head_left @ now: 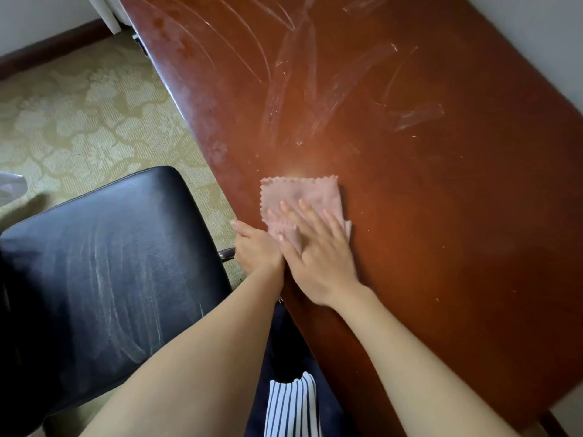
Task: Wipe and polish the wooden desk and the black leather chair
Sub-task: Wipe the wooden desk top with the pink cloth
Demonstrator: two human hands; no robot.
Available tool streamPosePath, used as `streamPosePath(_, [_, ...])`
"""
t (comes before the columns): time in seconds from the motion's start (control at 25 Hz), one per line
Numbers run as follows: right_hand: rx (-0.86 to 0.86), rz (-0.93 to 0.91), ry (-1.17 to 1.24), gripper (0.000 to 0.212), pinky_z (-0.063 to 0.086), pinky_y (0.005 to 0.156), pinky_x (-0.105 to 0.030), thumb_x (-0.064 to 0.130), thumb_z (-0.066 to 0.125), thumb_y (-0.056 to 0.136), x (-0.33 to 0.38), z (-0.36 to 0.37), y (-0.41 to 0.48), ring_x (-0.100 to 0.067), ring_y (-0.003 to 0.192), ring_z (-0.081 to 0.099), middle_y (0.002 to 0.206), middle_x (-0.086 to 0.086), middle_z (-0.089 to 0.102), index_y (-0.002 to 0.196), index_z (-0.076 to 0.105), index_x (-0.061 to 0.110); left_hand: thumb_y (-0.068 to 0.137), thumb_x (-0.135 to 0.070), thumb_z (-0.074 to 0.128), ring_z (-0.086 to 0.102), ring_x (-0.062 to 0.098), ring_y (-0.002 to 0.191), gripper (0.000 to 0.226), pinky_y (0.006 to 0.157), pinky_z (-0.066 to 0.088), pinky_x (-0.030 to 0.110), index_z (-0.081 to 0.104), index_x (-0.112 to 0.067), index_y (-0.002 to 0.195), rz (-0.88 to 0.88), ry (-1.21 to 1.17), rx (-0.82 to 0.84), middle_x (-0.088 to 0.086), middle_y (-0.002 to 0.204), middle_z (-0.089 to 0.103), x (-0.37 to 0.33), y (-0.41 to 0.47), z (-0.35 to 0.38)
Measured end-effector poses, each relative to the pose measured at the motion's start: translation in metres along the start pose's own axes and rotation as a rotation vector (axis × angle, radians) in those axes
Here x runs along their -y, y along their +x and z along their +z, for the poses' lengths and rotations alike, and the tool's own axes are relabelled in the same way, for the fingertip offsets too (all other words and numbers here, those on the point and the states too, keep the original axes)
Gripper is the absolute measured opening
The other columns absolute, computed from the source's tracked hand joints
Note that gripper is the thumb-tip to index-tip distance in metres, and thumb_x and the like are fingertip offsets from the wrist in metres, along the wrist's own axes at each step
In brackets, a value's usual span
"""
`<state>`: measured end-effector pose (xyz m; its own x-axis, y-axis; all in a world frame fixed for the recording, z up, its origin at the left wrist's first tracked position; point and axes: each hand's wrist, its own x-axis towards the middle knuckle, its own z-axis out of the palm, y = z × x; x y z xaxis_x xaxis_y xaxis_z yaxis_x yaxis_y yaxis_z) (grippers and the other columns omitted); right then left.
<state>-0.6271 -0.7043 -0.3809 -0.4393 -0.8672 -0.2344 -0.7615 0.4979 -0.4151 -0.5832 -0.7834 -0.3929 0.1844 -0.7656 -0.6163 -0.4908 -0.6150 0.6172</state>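
Observation:
A reddish-brown wooden desk (426,190) runs diagonally across the view, with pale wipe streaks on its far half. A folded pink cloth (303,197) with a zigzag edge lies near the desk's left edge. My right hand (318,257) presses flat on the cloth, fingers straight and spread. My left hand (255,250) rests at the desk's edge beside it, its fingers curled over the rim and touching the cloth's near corner. The black leather chair (104,275) stands left of the desk, its seat marked with whitish smears.
Patterned beige carpet (79,121) covers the floor on the left. A dark baseboard and white wall (41,17) lie at the top left. A striped garment (290,405) shows at the bottom between my arms. A light wall (542,36) borders the desk on the right.

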Motion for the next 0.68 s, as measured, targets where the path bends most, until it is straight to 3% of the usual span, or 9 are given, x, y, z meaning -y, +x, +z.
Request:
streamPosePath(0.16, [-0.119, 0.178, -0.087, 0.052, -0.002, 0.118, -0.036, 0.044, 0.016, 0.098, -0.046, -0.015, -0.029, -0.005, 0.146, 0.003, 0.157, 0.018, 0.01, 0.149, 0.022, 0.034, 0.103, -0.044, 0.01, 0.045, 0.038, 0.126, 0.066, 0.109, 0.031, 0.043, 0.048, 0.0, 0.135, -0.019, -0.021, -0.01, 0.021, 0.137, 0.05, -0.001, -0.004, 0.001])
streamPosePath(0.28, [-0.113, 0.319, -0.16, 0.053, -0.011, 0.116, -0.032, 0.043, 0.014, 0.1, -0.071, -0.036, -0.014, -0.007, 0.146, -0.006, 0.159, 0.018, 0.002, 0.151, 0.021, 0.029, 0.103, -0.044, 0.009, 0.044, 0.037, 0.128, 0.066, 0.109, 0.029, 0.041, 0.046, -0.002, 0.137, -0.027, -0.016, -0.013, 0.021, 0.139, 0.049, -0.003, -0.006, 0.001])
streamPosePath(0.56, [-0.07, 0.589, -0.148, 0.061, -0.01, 0.118, -0.041, 0.046, 0.007, 0.101, -0.105, -0.076, 0.056, -0.011, 0.146, -0.013, 0.159, 0.014, -0.012, 0.152, 0.019, 0.015, 0.103, -0.045, 0.008, 0.043, 0.037, 0.129, 0.067, 0.111, 0.029, 0.041, 0.045, -0.001, 0.138, -0.041, -0.027, -0.011, 0.021, 0.14, 0.048, 0.0, -0.002, 0.003])
streamPosePath(0.68, [-0.04, 0.572, -0.167, 0.061, -0.011, 0.115, -0.044, 0.049, 0.009, 0.101, -0.085, -0.08, 0.077, -0.015, 0.146, -0.016, 0.158, 0.013, -0.018, 0.152, 0.016, 0.017, 0.103, -0.045, 0.008, 0.04, 0.035, 0.133, 0.065, 0.111, 0.026, 0.04, 0.042, -0.005, 0.141, -0.024, -0.024, -0.004, 0.019, 0.143, 0.045, 0.0, -0.002, 0.003])
